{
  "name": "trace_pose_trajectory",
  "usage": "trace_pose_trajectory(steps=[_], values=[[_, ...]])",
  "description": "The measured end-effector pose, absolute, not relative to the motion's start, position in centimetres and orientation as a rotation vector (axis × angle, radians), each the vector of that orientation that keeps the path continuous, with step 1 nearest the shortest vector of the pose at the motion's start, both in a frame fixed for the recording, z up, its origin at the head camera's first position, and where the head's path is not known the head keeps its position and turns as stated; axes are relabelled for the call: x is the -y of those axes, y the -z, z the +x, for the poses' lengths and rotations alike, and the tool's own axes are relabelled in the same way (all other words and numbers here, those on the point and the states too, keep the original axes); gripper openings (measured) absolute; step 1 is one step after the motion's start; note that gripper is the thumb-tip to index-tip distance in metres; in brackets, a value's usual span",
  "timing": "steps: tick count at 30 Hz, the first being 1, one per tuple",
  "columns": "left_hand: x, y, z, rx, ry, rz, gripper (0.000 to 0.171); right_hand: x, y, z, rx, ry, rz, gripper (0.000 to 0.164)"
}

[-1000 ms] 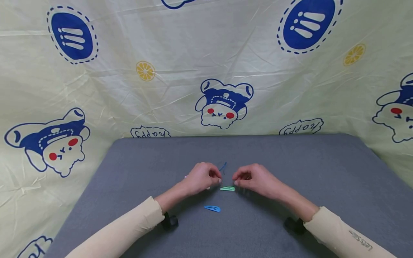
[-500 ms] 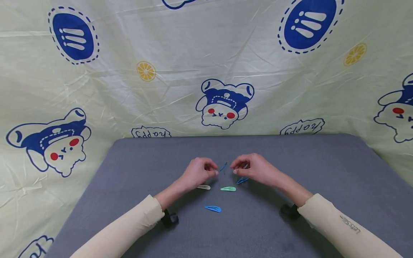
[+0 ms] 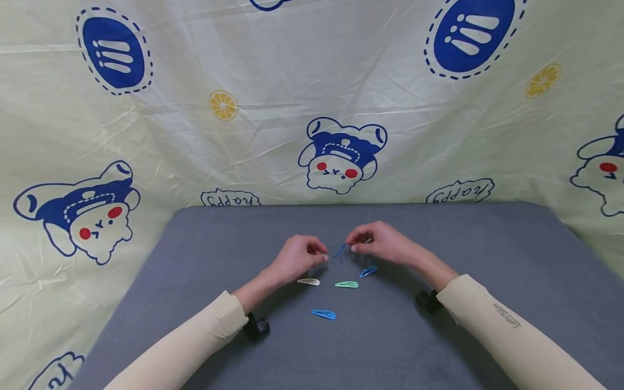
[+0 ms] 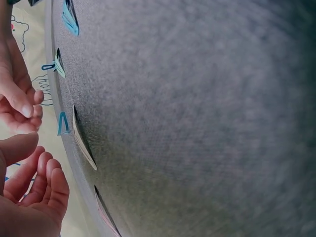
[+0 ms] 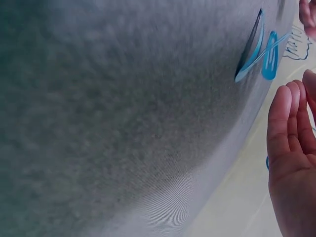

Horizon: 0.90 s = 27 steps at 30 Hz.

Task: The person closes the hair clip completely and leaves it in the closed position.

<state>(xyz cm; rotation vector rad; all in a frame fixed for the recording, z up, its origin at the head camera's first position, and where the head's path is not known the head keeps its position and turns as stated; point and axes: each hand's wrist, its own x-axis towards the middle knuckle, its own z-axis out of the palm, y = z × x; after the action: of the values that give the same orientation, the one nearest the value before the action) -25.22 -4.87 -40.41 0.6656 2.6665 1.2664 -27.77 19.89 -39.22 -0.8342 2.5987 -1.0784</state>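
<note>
"At mid-table, which step?"

"Reaching, I judge — right hand (image 3: 385, 242), fingertips parted, at the thin, splayed, blue metal-looking hair clip (image 3: 339, 251); contact I can't tell. Relaxed left hand (image 3: 296, 257) holds nothing. Next needs a fine pinch."

"Labels?"

"'happy' on the white cartoon-print cloth (image 3: 273, 149) — cream sleeve (image 3: 487, 330) lettering's unclear."

What looked like a curtained booth, cartoon-printed sheeting (image 3: 185, 151) hung behind the grey table (image 3: 380, 346), and beside it

Bear-printed cloth (image 3: 292, 81) behind a grey table (image 3: 502, 254)
</note>
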Motion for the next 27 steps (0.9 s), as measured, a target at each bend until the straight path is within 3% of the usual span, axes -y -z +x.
trace_pose_trajectory(steps=[27], values=[[5.4,40.6,-25.2,-2.651,-1.273,0.644,0.012,-18.9,40.7,-30.7,-2.533,0.982,-0.823,0.013]])
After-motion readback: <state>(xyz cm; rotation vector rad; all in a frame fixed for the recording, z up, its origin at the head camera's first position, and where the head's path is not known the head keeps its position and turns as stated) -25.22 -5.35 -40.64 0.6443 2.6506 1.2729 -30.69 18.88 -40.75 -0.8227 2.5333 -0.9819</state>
